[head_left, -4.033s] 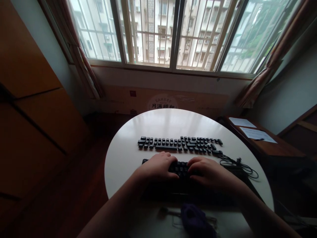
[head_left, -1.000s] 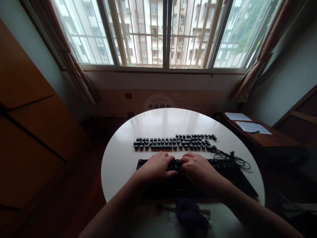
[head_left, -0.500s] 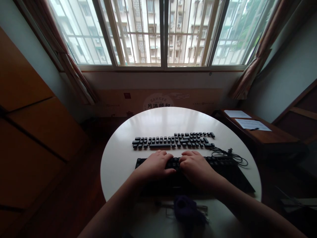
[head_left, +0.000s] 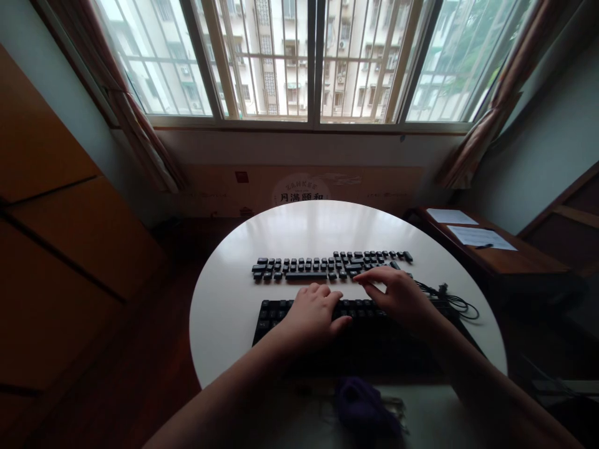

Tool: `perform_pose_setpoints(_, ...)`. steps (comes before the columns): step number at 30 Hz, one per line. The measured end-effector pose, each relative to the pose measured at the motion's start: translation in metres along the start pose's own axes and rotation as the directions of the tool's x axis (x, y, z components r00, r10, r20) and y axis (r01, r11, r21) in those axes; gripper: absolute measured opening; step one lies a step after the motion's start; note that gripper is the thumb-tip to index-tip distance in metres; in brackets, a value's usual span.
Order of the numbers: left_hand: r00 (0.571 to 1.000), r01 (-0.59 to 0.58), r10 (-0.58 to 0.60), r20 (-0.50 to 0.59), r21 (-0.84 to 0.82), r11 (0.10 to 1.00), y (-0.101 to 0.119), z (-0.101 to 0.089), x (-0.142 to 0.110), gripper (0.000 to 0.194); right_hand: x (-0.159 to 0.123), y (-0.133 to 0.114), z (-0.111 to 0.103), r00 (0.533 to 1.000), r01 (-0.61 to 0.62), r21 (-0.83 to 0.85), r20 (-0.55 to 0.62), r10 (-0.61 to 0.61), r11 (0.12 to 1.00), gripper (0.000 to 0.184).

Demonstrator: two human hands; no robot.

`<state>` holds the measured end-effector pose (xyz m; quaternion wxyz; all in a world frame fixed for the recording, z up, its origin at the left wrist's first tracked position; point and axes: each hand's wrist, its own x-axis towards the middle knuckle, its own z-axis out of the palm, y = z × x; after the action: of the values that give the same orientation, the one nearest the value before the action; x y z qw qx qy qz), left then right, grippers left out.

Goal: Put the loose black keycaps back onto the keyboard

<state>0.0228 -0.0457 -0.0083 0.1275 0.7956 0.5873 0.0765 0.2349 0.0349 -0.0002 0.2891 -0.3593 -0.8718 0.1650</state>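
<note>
The left hand (head_left: 311,315) lies palm down on the black keyboard (head_left: 270,316), its fingers loosely spread and grasping nothing that shows. Light, even pressure from it should be enough to steady the board without bearing on the keys. Just beyond, the right hand (head_left: 400,293) reaches over to the near edge of the loose keycaps (head_left: 306,275), thumb and forefinger nearly closed; whether a cap sits between them, I cannot tell. Pieces this small call for a fingertip pinch on the sides of one cap, with the wrist high enough to clear its neighbours, as a brushing knuckle could upset the rows.

Nearer the person than both hands, a blurred purple bundle (head_left: 358,402) rests on the round white table (head_left: 219,324). A coiled cable (head_left: 461,304) lies to the right of the right hand, and the caps spread in rows beyond the keyboard.

Farther off, right of the hands, a low wooden table (head_left: 528,262) holds papers (head_left: 482,237) and a dark pen (head_left: 485,246). Orange-brown cabinets (head_left: 51,243) stand to the left; beyond everything, daylight enters a barred window (head_left: 313,62) between tied curtains (head_left: 128,118).
</note>
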Motion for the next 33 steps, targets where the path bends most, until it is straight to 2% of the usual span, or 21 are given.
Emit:
perform_pose_setpoints(7, 0.997, 0.002, 0.001, -0.078, 0.035, 0.999, 0.005, 0.023, 0.004, 0.061, 0.004, 0.005, 0.019, 0.998, 0.019, -0.043, -0.055, -0.022, 0.999, 0.024)
perform_pose_setpoints(12, 0.995, -0.003, 0.005, -0.103, 0.020, 1.000, 0.002, 0.028, 0.003, 0.064, 0.015, -0.004, 0.011, 0.991, 0.119, -0.169, -0.039, -0.127, 0.978, 0.023)
perform_pose_setpoints(15, 0.996, -0.001, 0.002, -0.088, 0.001, 1.000, 0.002, 0.027, 0.003, 0.064, 0.033, -0.005, 0.007, 0.992, 0.130, -0.232, 0.025, -0.127, 0.964, 0.024)
perform_pose_setpoints(18, 0.997, 0.011, -0.012, -0.073, -0.013, 1.000, 0.001, 0.027, 0.004, 0.064, 0.061, 0.008, 0.011, 0.990, 0.119, -0.248, 0.098, -0.098, 0.961, 0.029)
perform_pose_setpoints(24, 0.997, -0.005, 0.002, -0.072, -0.043, 0.999, 0.001, 0.023, 0.003, 0.067, 0.108, 0.052, 0.032, 0.982, 0.086, -0.253, 0.184, -0.039, 0.964, 0.036)
perform_pose_setpoints(28, 0.999, 0.020, -0.023, -0.037, -0.069, 0.997, 0.003, 0.019, 0.001, 0.066, 0.119, 0.066, 0.043, 0.974, 0.055, -0.248, 0.227, 0.003, 0.967, 0.040)
perform_pose_setpoints(33, 0.999, 0.025, -0.027, -0.020, -0.096, 0.995, 0.004, 0.017, 0.001, 0.064, 0.122, 0.070, 0.049, 0.968, 0.027, -0.235, 0.249, 0.033, 0.972, 0.042)
